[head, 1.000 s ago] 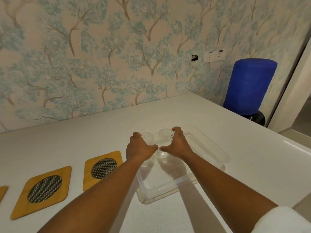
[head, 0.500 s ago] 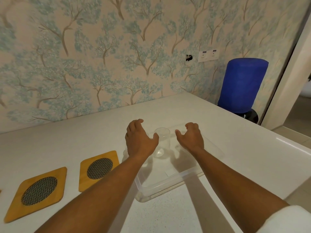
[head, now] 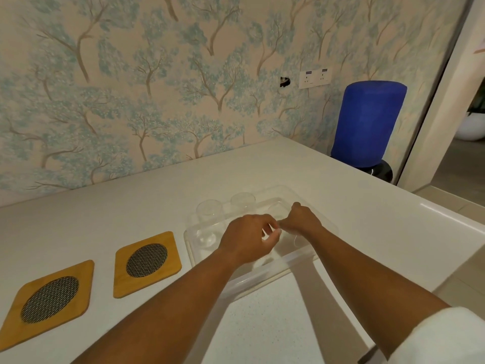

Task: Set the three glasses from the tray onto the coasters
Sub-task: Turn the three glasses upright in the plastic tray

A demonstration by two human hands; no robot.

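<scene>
A clear plastic tray lies on the white counter. Two clear glasses stand upright along its far side, one at the left and one beside it. A faint third glass shows just beyond my right hand. My left hand hovers over the middle of the tray with its fingers curled and apart, the fingertips almost meeting those of my right hand. Whether my right hand grips the clear glass is unclear. Two wooden coasters with dark mesh centres lie left of the tray.
A blue covered water bottle stands on a black base past the counter's far right corner. The patterned wall with a socket plate runs behind the counter. The counter's right edge drops to the floor.
My hands, which were spread either side of a glass, have come together over the tray's right part. The left hand swung right and the right hand curled in.
</scene>
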